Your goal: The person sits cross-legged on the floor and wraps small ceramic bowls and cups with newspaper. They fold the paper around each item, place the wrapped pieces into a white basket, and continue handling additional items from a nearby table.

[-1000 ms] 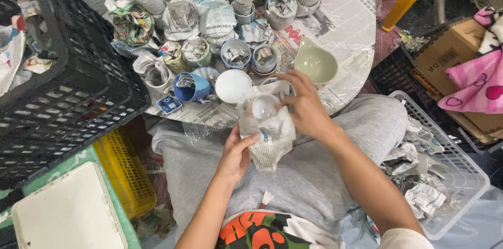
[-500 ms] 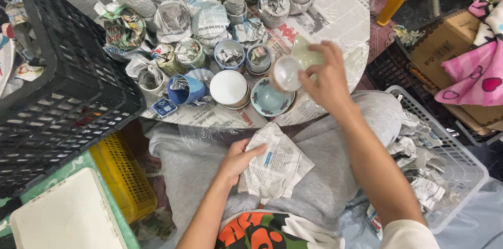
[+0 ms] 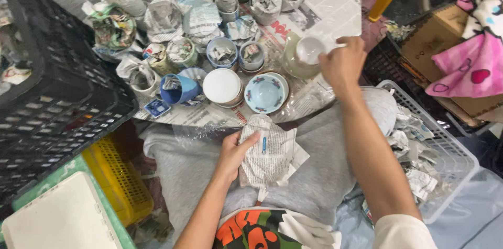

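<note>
My right hand (image 3: 343,64) holds a small white cup (image 3: 310,49) over a pale green bowl (image 3: 292,63) on the newspaper-covered table (image 3: 335,3). My left hand (image 3: 234,150) rests on my lap, gripping a crumpled sheet of newspaper (image 3: 270,152). Just ahead of the lap sit a light blue bowl (image 3: 265,92), an upturned white bowl (image 3: 222,86) and a blue cup lying on its side (image 3: 181,88). Farther back stand several cups and bowls stuffed or wrapped in newspaper (image 3: 188,18).
A black plastic crate (image 3: 47,92) stands at the left, with a yellow basket (image 3: 118,178) and a white lid (image 3: 60,220) below it. A white basket (image 3: 445,160) holding paper scraps sits at the right. Behind it are a cardboard box (image 3: 435,34) and pink cloth (image 3: 471,65).
The white cup came out of the newspaper on my lap. My right hand carried it up and to the right, over the green bowl. My left hand kept the paper down.
</note>
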